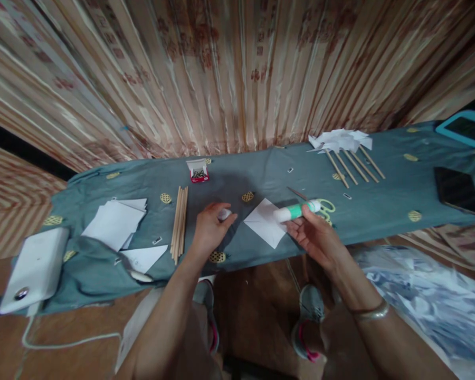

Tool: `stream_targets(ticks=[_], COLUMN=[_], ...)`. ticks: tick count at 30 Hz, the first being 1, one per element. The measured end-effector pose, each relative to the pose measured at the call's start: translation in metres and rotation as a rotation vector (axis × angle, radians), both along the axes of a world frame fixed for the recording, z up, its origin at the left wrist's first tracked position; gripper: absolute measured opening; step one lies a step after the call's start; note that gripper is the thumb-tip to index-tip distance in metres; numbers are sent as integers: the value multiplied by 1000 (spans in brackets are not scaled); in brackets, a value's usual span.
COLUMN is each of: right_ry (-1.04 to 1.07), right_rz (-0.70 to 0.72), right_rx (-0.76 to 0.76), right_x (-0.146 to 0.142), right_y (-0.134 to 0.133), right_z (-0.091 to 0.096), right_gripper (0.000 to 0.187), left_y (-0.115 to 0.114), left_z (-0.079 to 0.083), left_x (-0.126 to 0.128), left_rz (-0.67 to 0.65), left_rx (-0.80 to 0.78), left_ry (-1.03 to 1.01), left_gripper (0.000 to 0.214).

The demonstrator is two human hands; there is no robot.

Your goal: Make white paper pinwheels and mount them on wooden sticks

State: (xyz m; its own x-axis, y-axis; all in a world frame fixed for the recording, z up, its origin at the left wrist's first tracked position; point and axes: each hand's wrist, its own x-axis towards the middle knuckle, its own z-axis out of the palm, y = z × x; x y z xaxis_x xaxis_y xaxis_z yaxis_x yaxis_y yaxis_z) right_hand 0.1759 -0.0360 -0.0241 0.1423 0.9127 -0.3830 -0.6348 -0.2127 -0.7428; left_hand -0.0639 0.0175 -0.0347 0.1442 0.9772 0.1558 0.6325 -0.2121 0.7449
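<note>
My right hand [314,235] grips a green and white glue stick [295,212], its white end pointing left over a square sheet of paper [264,224]. The sheet lies cornerwise on the cloth, with lines running across it. Between the fingertips of my left hand [210,227] is a small white cap [224,214], held left of the paper. Scissors with pale green handles [326,207] lie partly hidden behind the glue stick and my right hand. A bundle of wooden sticks [179,224] rests left of my left hand.
A red box of small metal pieces [198,172] sits at the back. Paper pinwheels on sticks [342,141] lie back right, near a black phone [457,190] and a blue-framed tablet [465,128]. White paper sheets [113,224] and a white power bank [37,266] are left.
</note>
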Motion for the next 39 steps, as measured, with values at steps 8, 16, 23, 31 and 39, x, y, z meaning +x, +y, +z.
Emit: stream_targets(ticks=[8, 16, 23, 31, 39], right_ry=[31, -19, -239, -563, -1004], right_rz=[-55, 2, 6, -1, 106], right_rx=[-1, 52, 102, 215, 278], right_x=[9, 12, 9, 6, -2], right_y=[-2, -3, -2, 9, 16], right_z=[-1, 3, 8, -2, -14], right_gripper=[22, 15, 23, 34, 31], left_y=[4, -2, -39, -46, -45], left_z=[-5, -2, 1, -15, -14], left_x=[2, 3, 42, 52, 52], left_rz=[-91, -67, -496, -550, -554], left_rx=[119, 254, 299, 279, 250], left_ry=[273, 290, 345, 398, 417], left_gripper=[30, 54, 35, 45, 46])
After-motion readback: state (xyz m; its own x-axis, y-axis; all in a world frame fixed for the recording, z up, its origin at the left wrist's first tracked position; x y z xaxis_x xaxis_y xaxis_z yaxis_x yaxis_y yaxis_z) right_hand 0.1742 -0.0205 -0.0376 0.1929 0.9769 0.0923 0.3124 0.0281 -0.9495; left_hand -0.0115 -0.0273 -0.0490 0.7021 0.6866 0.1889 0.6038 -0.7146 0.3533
